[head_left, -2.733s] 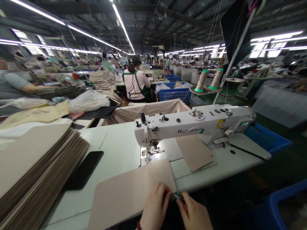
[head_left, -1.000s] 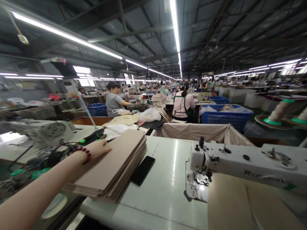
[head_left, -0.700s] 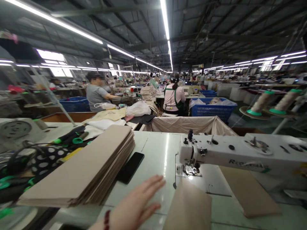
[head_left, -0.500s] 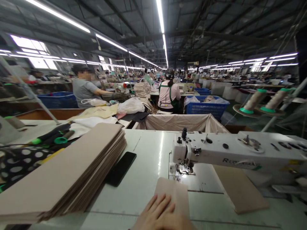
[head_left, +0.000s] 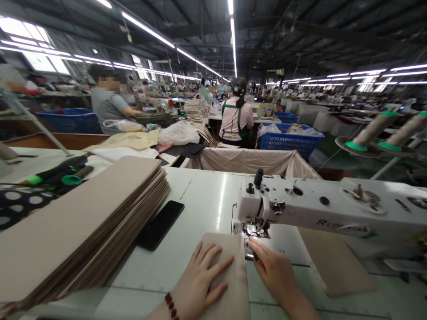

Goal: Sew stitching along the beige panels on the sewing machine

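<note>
My left hand (head_left: 205, 275), a dark red beaded bracelet at its wrist, lies flat with spread fingers on a beige fabric panel (head_left: 233, 293). The panel's far end rests just left of the sewing machine's (head_left: 283, 204) presser foot (head_left: 255, 230). Beside the panel's right edge, my right hand (head_left: 275, 269) has its fingers drawn together at the metal plate (head_left: 248, 252) in front of the presser foot. Whatever those fingertips may hold is hidden.
A tall stack of beige panels (head_left: 83, 222) stands on the left, with a black phone (head_left: 160, 225) beside it. Another beige piece (head_left: 336, 262) lies beneath the machine arm. Thread cones (head_left: 372, 131) stand at right. Behind the table are a cloth-lined bin (head_left: 247, 159) and two people working.
My right hand has come to the plate by the presser foot. The panel now lies a little further left, with my left hand spread on it. The view has shifted slightly.
</note>
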`<state>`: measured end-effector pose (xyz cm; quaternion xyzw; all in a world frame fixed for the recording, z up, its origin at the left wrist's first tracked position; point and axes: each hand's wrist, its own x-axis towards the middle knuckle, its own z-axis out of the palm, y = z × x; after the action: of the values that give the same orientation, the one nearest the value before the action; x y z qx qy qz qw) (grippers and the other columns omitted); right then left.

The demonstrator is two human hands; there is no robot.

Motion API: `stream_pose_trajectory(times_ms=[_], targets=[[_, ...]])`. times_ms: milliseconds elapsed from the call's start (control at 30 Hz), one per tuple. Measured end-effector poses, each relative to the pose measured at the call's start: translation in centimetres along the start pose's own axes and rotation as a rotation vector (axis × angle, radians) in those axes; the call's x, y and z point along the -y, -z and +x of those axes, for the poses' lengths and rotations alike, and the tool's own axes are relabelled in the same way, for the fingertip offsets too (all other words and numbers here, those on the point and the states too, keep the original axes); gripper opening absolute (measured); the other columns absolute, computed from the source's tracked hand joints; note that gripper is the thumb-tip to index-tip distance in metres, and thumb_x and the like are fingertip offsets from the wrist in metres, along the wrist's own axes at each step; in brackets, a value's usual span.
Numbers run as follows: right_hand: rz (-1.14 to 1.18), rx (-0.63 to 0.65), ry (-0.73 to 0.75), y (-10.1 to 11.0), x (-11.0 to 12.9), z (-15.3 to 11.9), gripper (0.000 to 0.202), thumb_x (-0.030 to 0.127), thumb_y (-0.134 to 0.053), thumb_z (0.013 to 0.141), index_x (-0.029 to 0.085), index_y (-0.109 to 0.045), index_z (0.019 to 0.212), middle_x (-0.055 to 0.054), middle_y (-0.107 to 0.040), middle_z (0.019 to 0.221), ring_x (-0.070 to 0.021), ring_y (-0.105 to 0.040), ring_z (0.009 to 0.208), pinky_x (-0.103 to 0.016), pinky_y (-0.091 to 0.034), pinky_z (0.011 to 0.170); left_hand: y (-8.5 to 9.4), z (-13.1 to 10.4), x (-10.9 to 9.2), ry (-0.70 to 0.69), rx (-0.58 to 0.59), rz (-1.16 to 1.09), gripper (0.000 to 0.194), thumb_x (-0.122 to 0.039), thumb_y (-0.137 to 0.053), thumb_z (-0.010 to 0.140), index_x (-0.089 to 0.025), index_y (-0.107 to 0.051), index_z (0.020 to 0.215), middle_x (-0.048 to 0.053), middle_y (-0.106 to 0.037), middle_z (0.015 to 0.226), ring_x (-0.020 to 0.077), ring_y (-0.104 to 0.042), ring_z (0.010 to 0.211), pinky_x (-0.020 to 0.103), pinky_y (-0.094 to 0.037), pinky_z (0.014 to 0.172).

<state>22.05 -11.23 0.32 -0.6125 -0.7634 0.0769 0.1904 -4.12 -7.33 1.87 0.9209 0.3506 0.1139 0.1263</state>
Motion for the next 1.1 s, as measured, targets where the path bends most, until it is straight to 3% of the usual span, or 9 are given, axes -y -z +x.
stream_pose_trajectory(times_ms=[133, 633, 1100], targets=[[-0.024, 0.012, -0.018, -0.3, 0.2, 0.1, 0.061, 0.007, -0.046, 0.085, 0.032, -0.041, 0.140, 0.000, -0.049, 0.143, -0.0206, -0.059, 0.114, -0.034, -0.051, 0.093, 0.1, 1.8, 0.7, -0.025, 0.053, 0.008, 0.061, -0.036, -0.054, 0.093, -0.042, -0.028, 0.147, 0.002, -0.030, 0.154, 0.0341, -0.026, 0.140, 0.064, -0.017, 0.110], [-0.101, 0.084, -0.036, -0.4, 0.1, 0.6, 0.068, 0.007, -0.046, 0.086, 0.036, -0.030, 0.146, 0.002, -0.045, 0.145, -0.0221, -0.060, 0.111, -0.036, -0.052, 0.088, -0.3, 2.8, 1.3, -0.037, 0.016, -0.036, 0.058, -0.037, -0.056, 0.092, -0.040, -0.034, 0.145, 0.003, -0.031, 0.154, 0.0336, -0.026, 0.141, 0.060, -0.014, 0.112], [-0.097, 0.089, -0.051, -0.6, 0.0, 0.7, 0.072, 0.008, -0.046, 0.085, 0.040, -0.026, 0.146, 0.004, -0.045, 0.145, -0.0212, -0.060, 0.110, -0.036, -0.053, 0.087, 0.2, 2.7, 1.3, 0.011, 0.072, -0.058, 0.052, -0.037, -0.049, 0.096, -0.042, -0.032, 0.145, -0.003, -0.027, 0.155, 0.0303, -0.021, 0.143, 0.063, -0.010, 0.113]])
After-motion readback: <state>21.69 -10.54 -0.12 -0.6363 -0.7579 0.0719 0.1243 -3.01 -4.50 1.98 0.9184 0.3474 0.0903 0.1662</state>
